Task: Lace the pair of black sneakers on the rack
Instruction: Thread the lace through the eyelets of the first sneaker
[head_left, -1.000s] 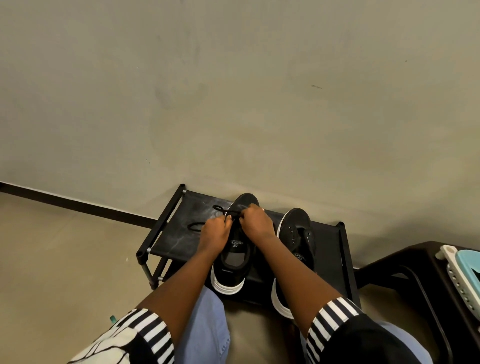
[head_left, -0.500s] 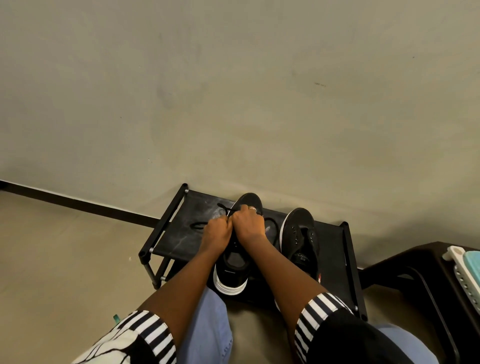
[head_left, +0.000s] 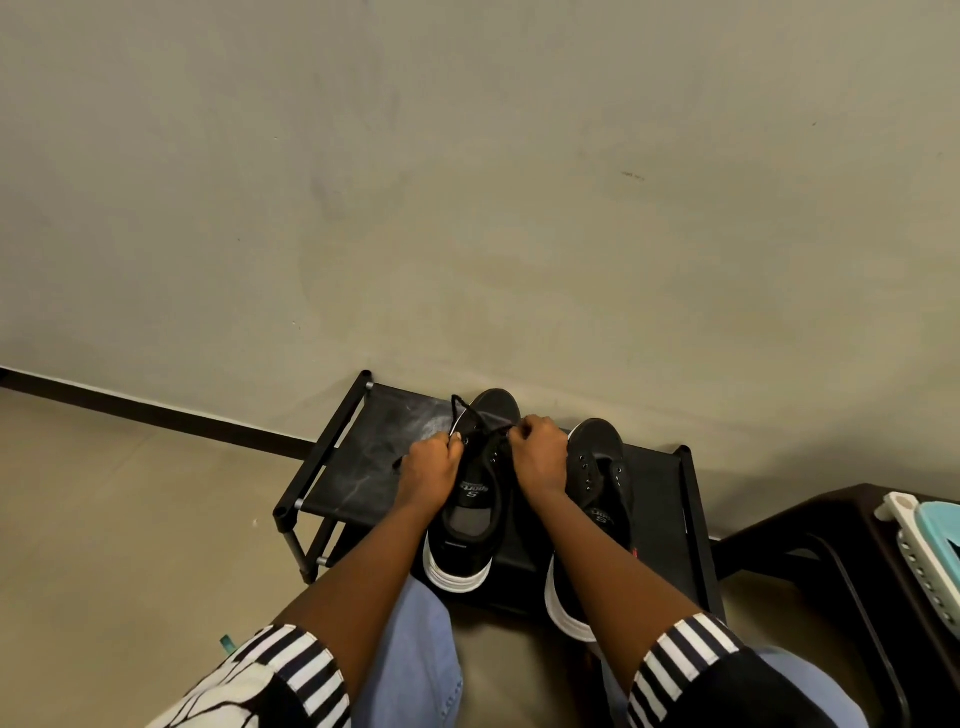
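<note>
Black lace (head_left: 470, 418) is running taut between both hands over the left sneaker (head_left: 475, 493), which is sitting mid-rack (head_left: 363, 467) with its heel at the near edge. Left hand (head_left: 431, 470) and right hand (head_left: 540, 457) are each pinching a lace end, likely drawing it snug and even through the lowest eyelets. Unlaced, the right sneaker (head_left: 597, 467) is waiting just beside, toward the rack's right edge.

Two sneakers stand side by side on the rack (head_left: 358, 467), toes toward the wall (head_left: 467, 182): the left sneaker (head_left: 475, 525) between both hands (left hand (head_left: 428, 470), right hand (head_left: 540, 457)), the right sneaker (head_left: 600, 467) beside it. A lace (head_left: 470, 415) runs between the hands. A stool (head_left: 831, 545) stands right of the rack.
</note>
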